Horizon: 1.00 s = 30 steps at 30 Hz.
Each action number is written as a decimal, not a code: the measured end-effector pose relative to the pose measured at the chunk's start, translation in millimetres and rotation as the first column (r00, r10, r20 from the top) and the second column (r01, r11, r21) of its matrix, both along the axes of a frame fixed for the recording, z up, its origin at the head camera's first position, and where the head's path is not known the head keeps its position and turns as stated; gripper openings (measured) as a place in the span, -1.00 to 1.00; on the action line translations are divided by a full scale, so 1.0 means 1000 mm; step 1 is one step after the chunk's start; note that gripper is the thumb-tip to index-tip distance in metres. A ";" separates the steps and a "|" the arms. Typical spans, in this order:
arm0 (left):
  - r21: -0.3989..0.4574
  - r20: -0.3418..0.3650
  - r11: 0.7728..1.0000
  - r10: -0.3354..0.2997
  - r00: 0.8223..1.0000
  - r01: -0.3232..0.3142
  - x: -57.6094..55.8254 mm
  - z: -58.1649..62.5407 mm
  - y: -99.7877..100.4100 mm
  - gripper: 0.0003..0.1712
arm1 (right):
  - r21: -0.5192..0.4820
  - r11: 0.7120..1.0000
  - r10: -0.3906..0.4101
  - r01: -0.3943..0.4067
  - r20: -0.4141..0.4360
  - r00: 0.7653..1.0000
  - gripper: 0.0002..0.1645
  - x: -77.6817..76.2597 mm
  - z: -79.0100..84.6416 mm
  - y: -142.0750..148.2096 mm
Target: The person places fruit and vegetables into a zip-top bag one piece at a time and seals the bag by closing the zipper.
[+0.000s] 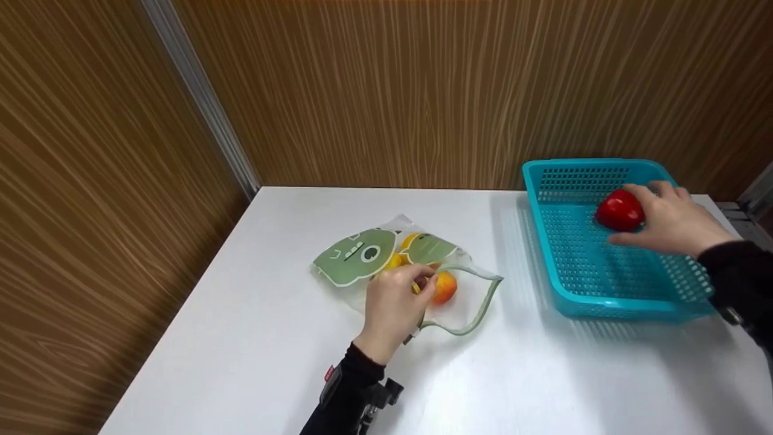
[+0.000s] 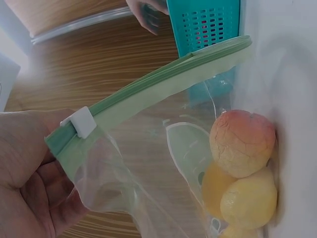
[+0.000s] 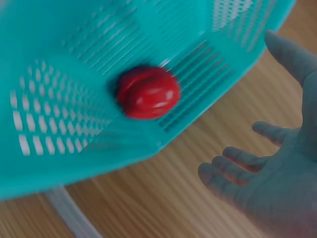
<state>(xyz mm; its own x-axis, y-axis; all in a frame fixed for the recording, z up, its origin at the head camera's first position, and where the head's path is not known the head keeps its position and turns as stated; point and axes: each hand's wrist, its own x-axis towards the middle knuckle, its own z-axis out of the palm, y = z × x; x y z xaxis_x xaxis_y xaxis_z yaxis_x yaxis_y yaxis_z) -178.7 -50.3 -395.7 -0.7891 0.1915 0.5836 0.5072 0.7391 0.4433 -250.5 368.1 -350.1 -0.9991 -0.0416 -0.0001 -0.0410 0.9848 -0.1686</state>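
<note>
My left hand (image 1: pixel 394 305) pinches the green-edged rim of a clear zip bag (image 1: pixel 356 260) printed with a green cartoon face. Beside its fingers, a white slider (image 2: pixel 83 121) sits on the zip strip. The bag lies with its mouth spread towards the right. Inside it are a red-orange peach (image 2: pixel 242 141) and several yellow fruits (image 2: pixel 250 201). Over the right part of a turquoise basket (image 1: pixel 546 257), my right hand (image 1: pixel 679 220) is held with fingers spread. Close by its fingertips, a glossy red bell pepper (image 1: pixel 619 211) lies in the basket; the right wrist view shows the hand apart from it.
The basket stands at the right of the white table (image 1: pixel 241 338), near the back. Behind the table rises a wood-grain panel (image 1: pixel 386 90), and another panel (image 1: pixel 102 151) borders the left side. White table surface lies between bag and basket.
</note>
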 end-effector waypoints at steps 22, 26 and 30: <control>-0.025 -0.028 1.000 0.003 1.000 -0.004 0.000 -0.006 0.003 -0.88 | -0.028 1.000 -0.002 0.005 0.109 0.994 0.50 -0.087 -0.028 0.040; -0.026 -0.035 1.000 0.015 0.999 -0.016 0.001 -0.007 0.001 -0.88 | -0.062 0.998 -0.008 0.017 0.137 0.991 0.50 -0.093 -0.040 0.041; -0.033 -0.030 0.999 0.014 0.999 -0.014 -0.001 -0.008 0.003 -0.87 | -0.093 0.995 -0.018 0.034 0.168 0.986 0.48 -0.093 -0.051 0.046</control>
